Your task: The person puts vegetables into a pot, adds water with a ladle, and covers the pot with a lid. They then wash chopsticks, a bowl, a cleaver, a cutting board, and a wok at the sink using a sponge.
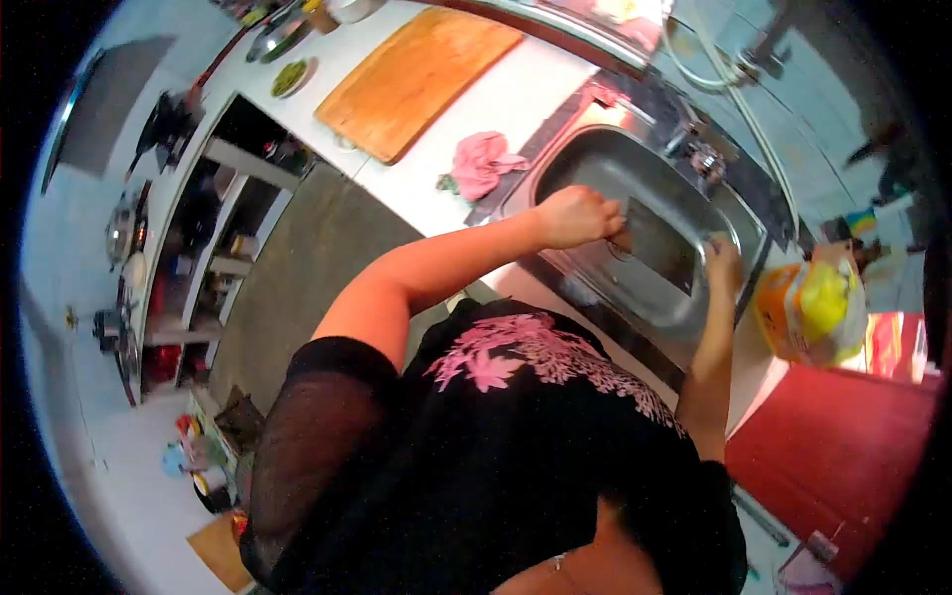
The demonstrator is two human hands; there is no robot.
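Note:
My left hand (580,216) is closed over the steel sink (585,159), around the handle of what looks like a cleaver. Its broad rectangular blade (659,246) extends right across the basin, its lower corner towards my other hand. My right hand (722,263) is at the right side of the basin, beyond the blade's end, with its fingers curled. What it holds, if anything, is too blurred to make out. Above it, the tap (706,159) stands at the sink's back edge.
Left of the sink, a crumpled pink cloth (483,164) lies on the white counter (540,84). A wooden cutting board (416,79) and a small dish of green food (290,77) are farther left. A yellow and white plastic bag (813,307) stands right of the sink.

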